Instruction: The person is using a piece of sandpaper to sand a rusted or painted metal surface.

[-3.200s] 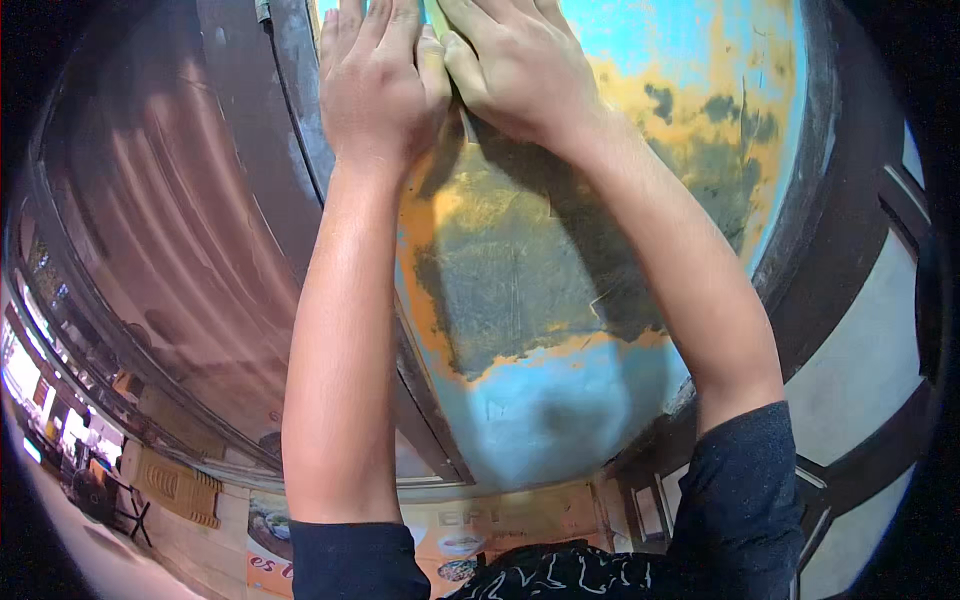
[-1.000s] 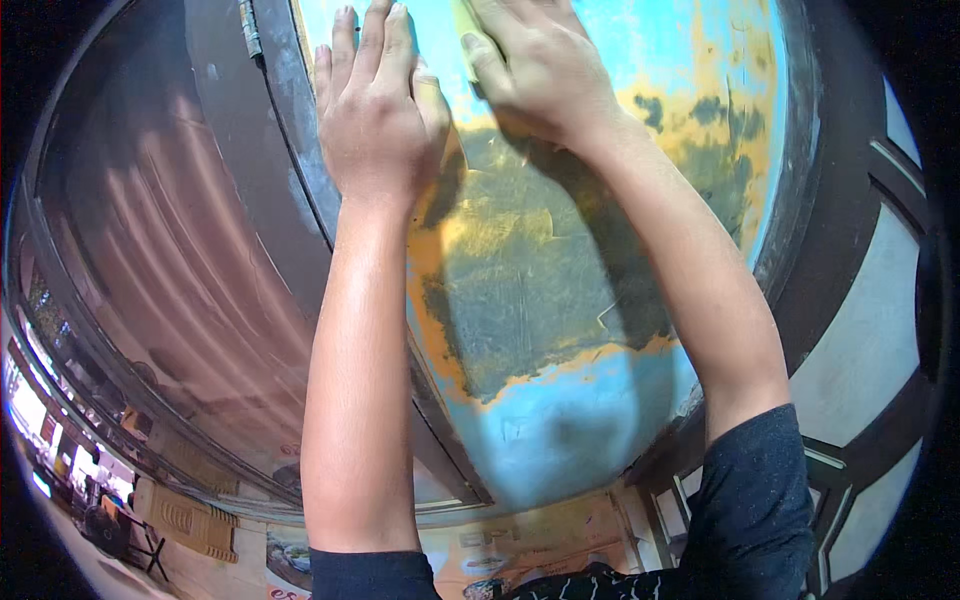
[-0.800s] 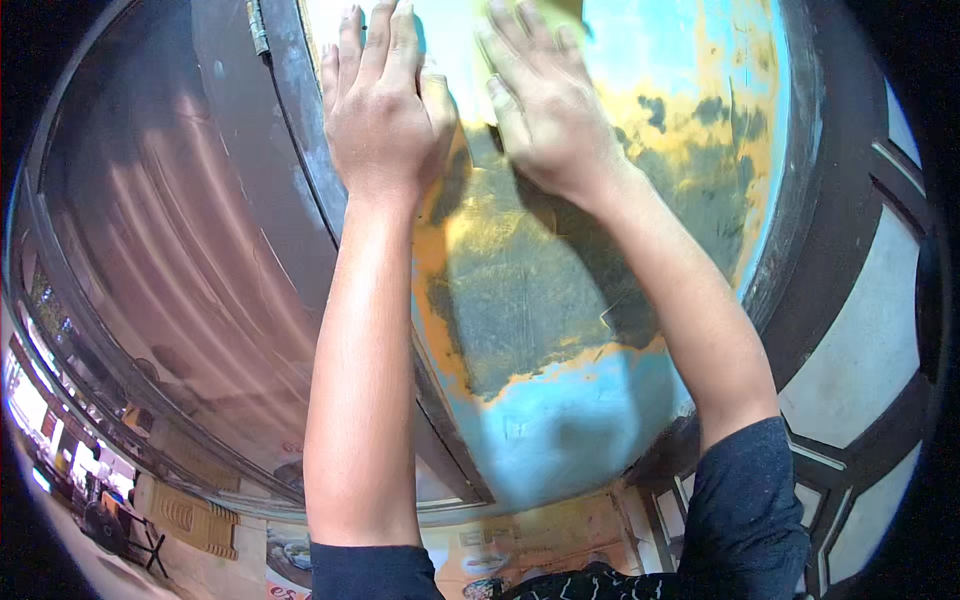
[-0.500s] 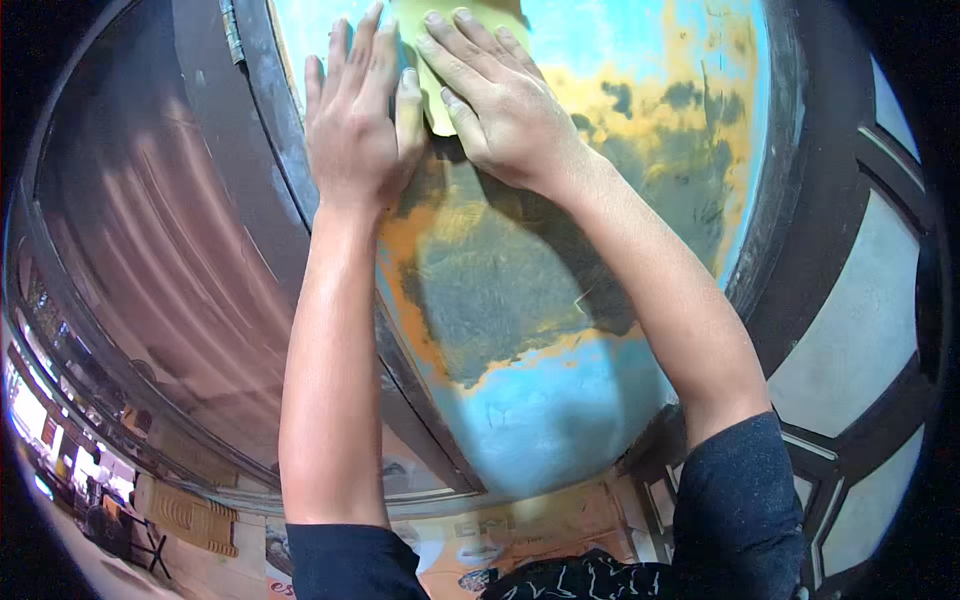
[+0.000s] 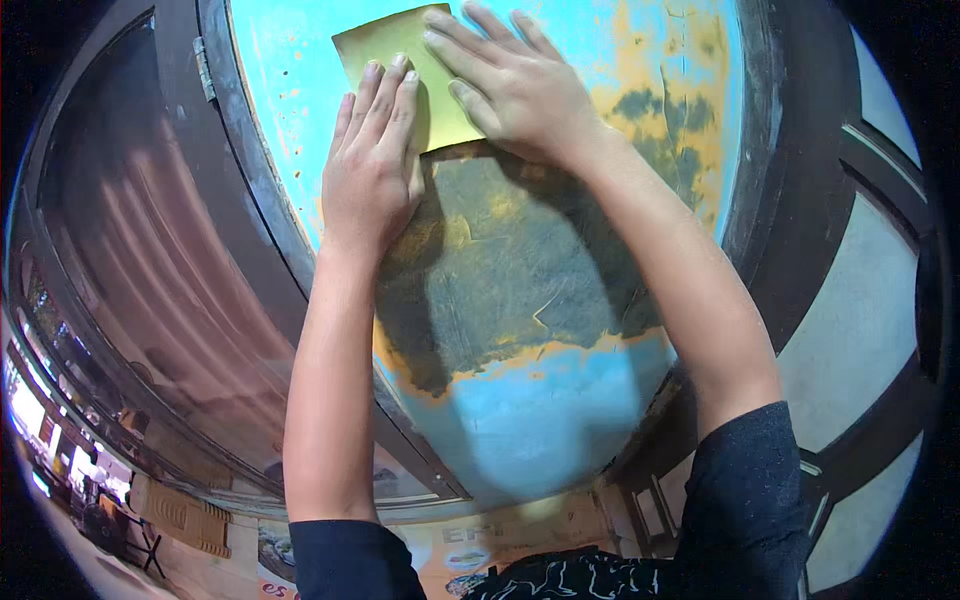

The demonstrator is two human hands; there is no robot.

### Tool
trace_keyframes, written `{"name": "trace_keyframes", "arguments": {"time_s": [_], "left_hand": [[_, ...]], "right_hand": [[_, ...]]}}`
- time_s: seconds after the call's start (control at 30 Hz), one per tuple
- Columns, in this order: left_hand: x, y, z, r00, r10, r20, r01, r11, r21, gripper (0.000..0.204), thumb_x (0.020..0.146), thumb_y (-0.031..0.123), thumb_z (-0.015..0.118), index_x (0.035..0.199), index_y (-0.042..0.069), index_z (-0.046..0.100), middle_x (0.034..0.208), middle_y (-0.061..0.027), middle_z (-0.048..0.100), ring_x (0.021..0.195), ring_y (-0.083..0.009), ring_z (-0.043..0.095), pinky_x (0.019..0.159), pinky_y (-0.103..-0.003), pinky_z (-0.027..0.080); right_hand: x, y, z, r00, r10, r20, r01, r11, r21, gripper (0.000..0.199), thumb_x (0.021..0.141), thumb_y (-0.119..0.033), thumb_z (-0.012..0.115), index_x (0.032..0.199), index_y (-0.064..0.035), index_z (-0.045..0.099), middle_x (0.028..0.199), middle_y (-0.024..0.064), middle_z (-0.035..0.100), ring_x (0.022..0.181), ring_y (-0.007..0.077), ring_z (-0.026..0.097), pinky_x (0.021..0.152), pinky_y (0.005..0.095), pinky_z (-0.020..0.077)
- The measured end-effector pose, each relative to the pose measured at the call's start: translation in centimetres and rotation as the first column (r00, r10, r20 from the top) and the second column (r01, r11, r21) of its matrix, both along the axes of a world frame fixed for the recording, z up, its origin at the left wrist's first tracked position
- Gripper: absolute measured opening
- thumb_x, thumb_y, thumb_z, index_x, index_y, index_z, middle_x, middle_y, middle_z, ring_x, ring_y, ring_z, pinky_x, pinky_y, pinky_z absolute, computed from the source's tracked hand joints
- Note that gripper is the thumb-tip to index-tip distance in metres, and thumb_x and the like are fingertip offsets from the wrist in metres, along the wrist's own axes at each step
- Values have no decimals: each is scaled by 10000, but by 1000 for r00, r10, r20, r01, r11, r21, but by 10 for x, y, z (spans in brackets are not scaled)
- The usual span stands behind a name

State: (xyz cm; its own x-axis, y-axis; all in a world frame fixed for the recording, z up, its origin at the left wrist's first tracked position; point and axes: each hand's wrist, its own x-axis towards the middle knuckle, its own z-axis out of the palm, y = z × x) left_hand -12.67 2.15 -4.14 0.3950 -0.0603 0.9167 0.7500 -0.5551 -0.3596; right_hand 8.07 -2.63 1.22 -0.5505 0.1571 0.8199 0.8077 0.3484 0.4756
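Sandpaper sheet (image 5: 400,75), yellow, lies flat against upper part of blue-painted panel (image 5: 520,420), pressed there by left hand (image 5: 372,165) and right hand (image 5: 515,85), both open, fingers extended, above bare scraped patch (image 5: 510,270).

A dark, curved metal door frame (image 5: 230,200) ran along the left of the view, with a small grey hinge (image 5: 203,68) set near its top. Left of that frame stood a brown corrugated shutter (image 5: 120,270). Below the frame lay a tan slatted board (image 5: 185,515). Far right of it, dark bars (image 5: 860,400) crossed pale grey panels (image 5: 850,330).
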Motion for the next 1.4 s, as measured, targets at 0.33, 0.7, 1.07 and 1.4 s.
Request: {"name": "trace_keyframes", "arguments": {"time_s": [0.33,0.7,1.07,1.4], "left_hand": [[76,-33,41,957,225,182,-240,969,65,596,917,117,491,1481,-77,456,1585,-260,417,1488,-419,381,1217,-547,317],[79,3,28,948,126,294,-125,992,-22,631,985,175,523,1548,-60,361,1649,-241,314,1534,-445,276,1226,-572,267],[41,22,47,943,184,276,-227,965,133,720,1035,475,527,1571,16,385,1679,-181,296,1563,-391,233,1250,-551,195],[15,17,24,957,233,171,-252,962,105,680,1066,453,464,1591,36,359,1693,-131,284,1582,-333,203,1270,-525,128]], "right_hand": [[22,35,1,1000,17,-19,-15,994,111,588,1057,-392,414,1564,-95,441,1655,81,384,1564,312,271,1267,558,166],[39,41,1,973,224,-61,-218,971,94,586,1034,-289,412,1561,-32,422,1634,171,400,1522,363,354,1260,494,241],[32,28,-2,949,116,-294,-71,985,157,566,1013,-291,455,1515,-31,493,1636,142,403,1544,343,310,1264,580,147],[32,31,-3,951,107,-291,-56,982,178,568,1013,-290,455,1518,-29,484,1619,161,420,1530,361,331,1258,585,171]]}}
